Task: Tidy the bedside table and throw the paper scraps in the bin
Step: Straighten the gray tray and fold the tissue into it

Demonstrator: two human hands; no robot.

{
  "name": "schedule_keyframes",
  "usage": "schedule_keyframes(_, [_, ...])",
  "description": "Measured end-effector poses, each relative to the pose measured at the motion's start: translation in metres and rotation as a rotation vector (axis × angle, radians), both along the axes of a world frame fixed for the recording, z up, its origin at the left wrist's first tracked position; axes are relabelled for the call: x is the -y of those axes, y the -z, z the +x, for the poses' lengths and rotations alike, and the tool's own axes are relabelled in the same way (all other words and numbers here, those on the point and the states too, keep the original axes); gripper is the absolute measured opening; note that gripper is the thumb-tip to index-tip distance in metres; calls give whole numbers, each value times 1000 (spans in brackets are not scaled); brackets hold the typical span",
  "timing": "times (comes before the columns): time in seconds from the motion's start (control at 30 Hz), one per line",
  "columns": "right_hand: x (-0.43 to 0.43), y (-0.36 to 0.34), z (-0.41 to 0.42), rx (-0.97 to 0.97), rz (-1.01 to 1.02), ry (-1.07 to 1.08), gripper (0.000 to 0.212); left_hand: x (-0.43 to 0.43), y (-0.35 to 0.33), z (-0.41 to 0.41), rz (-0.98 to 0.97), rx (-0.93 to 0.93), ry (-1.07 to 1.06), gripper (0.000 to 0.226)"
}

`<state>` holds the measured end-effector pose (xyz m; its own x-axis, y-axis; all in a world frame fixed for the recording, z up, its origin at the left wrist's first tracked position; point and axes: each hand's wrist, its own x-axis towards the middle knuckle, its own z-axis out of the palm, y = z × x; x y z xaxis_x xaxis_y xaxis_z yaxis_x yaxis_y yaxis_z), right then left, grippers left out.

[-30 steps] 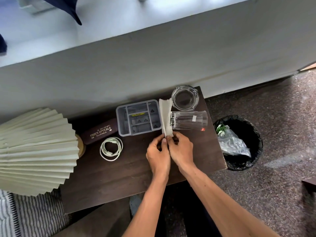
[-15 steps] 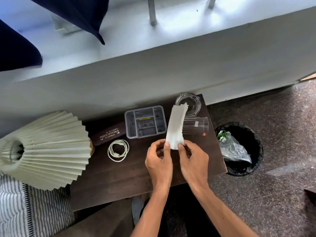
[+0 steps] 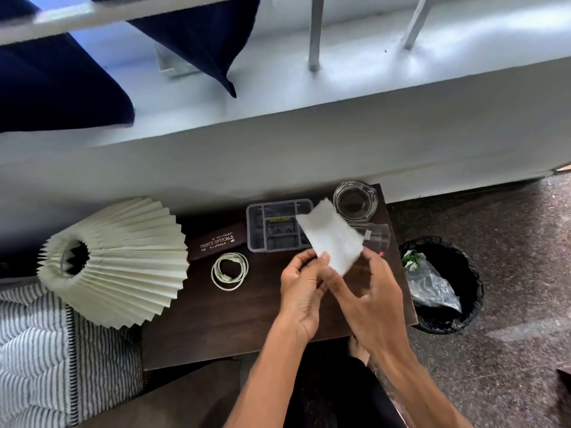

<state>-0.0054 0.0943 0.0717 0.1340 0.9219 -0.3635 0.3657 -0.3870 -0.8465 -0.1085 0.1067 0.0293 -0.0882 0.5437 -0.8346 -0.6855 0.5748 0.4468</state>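
A white paper tissue (image 3: 332,237) hangs in the air above the dark wooden bedside table (image 3: 234,316). My left hand (image 3: 304,288) pinches its lower left corner. My right hand (image 3: 370,291) pinches its lower right edge. The sheet partly hides a grey compartment tray (image 3: 268,225) and a clear glass (image 3: 375,234) that lies on its side. A black bin (image 3: 445,285) with a dark liner stands on the floor right of the table, with clear plastic and a scrap inside.
On the table are a glass ashtray (image 3: 355,200), a coiled white cable (image 3: 230,271) and a maroon spectacle case (image 3: 216,242). A pleated cream lampshade (image 3: 117,261) overhangs the left end. A grey wall ledge runs behind; striped bedding lies lower left.
The tissue was a narrow folded strip; now it is opened out wider and lifted between both hands. My right hand has shifted to the right. The view has tilted up.
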Motion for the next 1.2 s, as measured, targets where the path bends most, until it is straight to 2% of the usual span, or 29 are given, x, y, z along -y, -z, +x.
schedule_keyframes(0.03, [-3,1,-3,23,-14,-3,48,1,-1,2,8,26,4,14])
schedule_keyframes(0.13, [-15,5,-12,95,10,79,20,2,-3,4,16,94,14,17])
schedule_keyframes(0.2, [-24,6,-16,155,68,127,9,-1,-3,3,4,125,-14,21])
schedule_keyframes(0.33, [-37,3,-22,341,229,21,11,-18,-1,-1,-60,164,-143,30])
schedule_keyframes(0.5, [-49,-2,-21,475,319,-99,3,-37,3,-6,-152,196,-221,16])
schedule_keyframes(0.77, [-70,3,-28,507,372,-154,16,-42,10,-3,-226,305,-289,4])
schedule_keyframes(0.9, [-75,12,-34,546,352,-194,14,-41,18,-5,-256,296,-294,7])
schedule_keyframes(1.0, [-75,21,-36,577,324,-204,13,-38,24,-9,-286,284,-208,16])
schedule_keyframes(1.07, [-75,27,-36,590,301,-205,14,-34,22,-12,-330,200,-103,32])
schedule_keyframes(1.1, [-76,29,-37,603,297,-201,14,-30,22,-14,-337,57,-22,38])
schedule_keyframes(1.2, [-76,30,-39,629,291,-181,13,-20,29,-20,-185,-687,182,31])
